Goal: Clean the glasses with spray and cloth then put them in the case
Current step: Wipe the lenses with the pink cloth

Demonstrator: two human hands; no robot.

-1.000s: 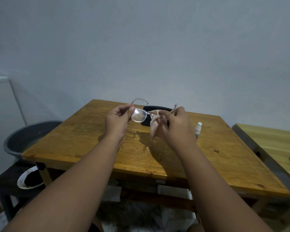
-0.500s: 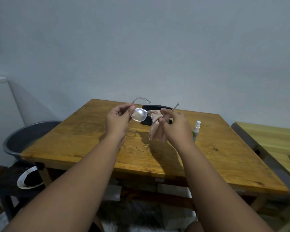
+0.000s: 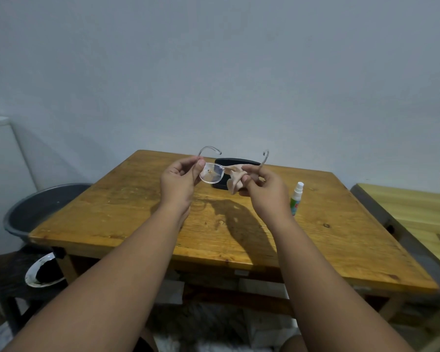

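Observation:
Clear-framed glasses (image 3: 211, 173) are held up over the wooden table (image 3: 137, 214), temples open and pointing away from me. My left hand (image 3: 179, 182) pinches the frame's left end at the hinge. My right hand (image 3: 263, 191) pinches a beige cloth (image 3: 234, 180) folded around the right lens, which the cloth hides. A black case (image 3: 236, 162) lies on the table behind the glasses, mostly covered by them and by my hands. A small white spray bottle (image 3: 296, 198) with a green label stands to the right of my right hand.
A dark grey basin (image 3: 41, 209) sits left of the table, with a white bowl (image 3: 45, 271) on a dark stool below it. A second wooden table (image 3: 417, 214) stands at the right edge. A white cabinet (image 3: 0, 158) stands at far left.
The glasses have tilted slightly, so the right temple now points up. My right hand with the cloth has shifted a little on the right lens. My left hand has stayed in place.

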